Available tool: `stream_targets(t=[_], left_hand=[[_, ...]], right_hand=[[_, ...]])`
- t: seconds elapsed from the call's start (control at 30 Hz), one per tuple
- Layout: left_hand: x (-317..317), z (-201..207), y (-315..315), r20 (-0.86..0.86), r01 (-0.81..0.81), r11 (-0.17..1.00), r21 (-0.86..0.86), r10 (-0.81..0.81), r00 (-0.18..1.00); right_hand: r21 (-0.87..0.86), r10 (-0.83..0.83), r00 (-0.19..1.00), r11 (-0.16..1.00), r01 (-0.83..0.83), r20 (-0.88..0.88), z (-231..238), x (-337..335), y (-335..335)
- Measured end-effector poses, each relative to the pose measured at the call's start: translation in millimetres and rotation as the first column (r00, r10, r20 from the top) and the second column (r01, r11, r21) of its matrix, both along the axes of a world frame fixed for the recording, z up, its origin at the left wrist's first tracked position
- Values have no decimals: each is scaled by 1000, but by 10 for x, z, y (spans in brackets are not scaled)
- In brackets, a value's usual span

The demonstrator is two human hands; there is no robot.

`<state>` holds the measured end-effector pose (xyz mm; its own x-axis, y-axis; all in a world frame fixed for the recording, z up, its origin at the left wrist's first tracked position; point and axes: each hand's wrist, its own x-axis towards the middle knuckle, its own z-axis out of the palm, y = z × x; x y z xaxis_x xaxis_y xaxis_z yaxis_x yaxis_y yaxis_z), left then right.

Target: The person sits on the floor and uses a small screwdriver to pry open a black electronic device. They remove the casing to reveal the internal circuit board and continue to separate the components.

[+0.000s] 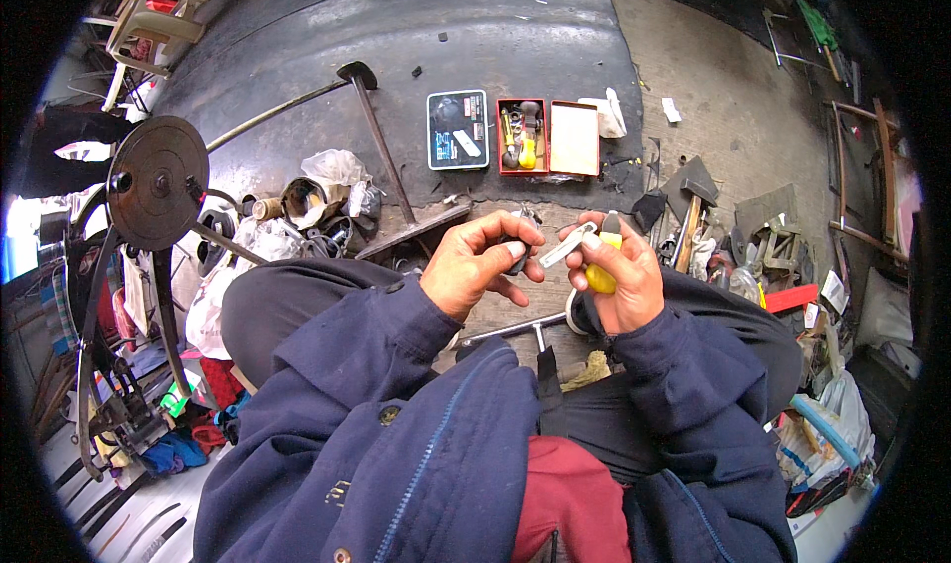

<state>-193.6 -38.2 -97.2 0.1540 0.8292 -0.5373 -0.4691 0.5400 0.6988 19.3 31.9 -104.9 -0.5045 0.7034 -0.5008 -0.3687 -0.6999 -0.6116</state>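
My left hand (474,264) is closed in a pinch, with thumb and forefinger on a small dark piece (516,254) whose kind I cannot make out. Facing it, my right hand (634,284) grips a tool with a rounded yellow handle (600,278); a short grey part of it sticks up past the fingers. The same hand also pinches a slim whitish flat piece (567,245) that slants toward my left hand. Both hands are raised above my lap, a small gap between them.
Beyond my hands, an open red box (502,172) of small tools lies beside a dark case (432,132). A metal stand (381,147) is to their left. A round-disc machine (158,182) stands far left. At right lie a hammer (690,216) and mixed scraps.
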Motion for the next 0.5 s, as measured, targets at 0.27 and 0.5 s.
stream_targets(t=[0.27,0.5], left_hand=[[25,14,7,2,40,998,-42,-40,999],[38,29,3,-22,44,997,-58,-45,999]], right_hand=[[161,-22,997,987,9,80,66,-36,-2],[271,-16,987,962,-29,162,113,-53,-12]])
